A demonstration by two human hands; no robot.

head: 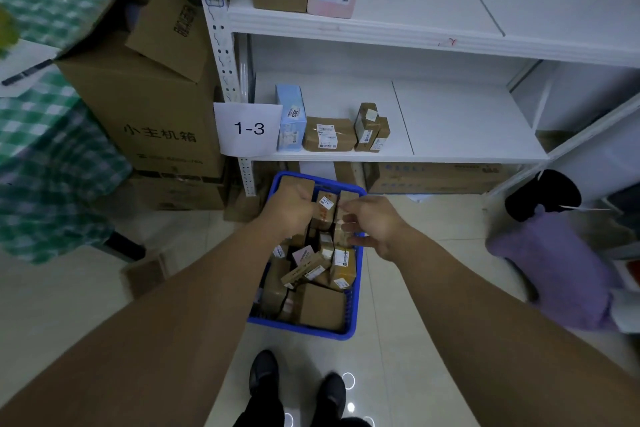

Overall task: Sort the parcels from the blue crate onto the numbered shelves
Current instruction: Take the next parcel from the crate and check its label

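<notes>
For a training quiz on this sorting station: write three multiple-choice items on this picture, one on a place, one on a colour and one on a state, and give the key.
1. Where does the blue crate stand?
A on the 1-3 shelf; B on the floor in front of the shelves; C on the large carton.
2. What colour is the box next to the 1-3 sign?
A light blue; B pink; C green.
3. What is the left hand doing?
A lying flat on a shelf; B hanging at the side; C gripping a small brown parcel over the crate.

Key: B, floor tiles show around the crate; A, the box's pale blue face stands right beside the sign; C, the hand's fingers curl round the parcel above the crate.
</notes>
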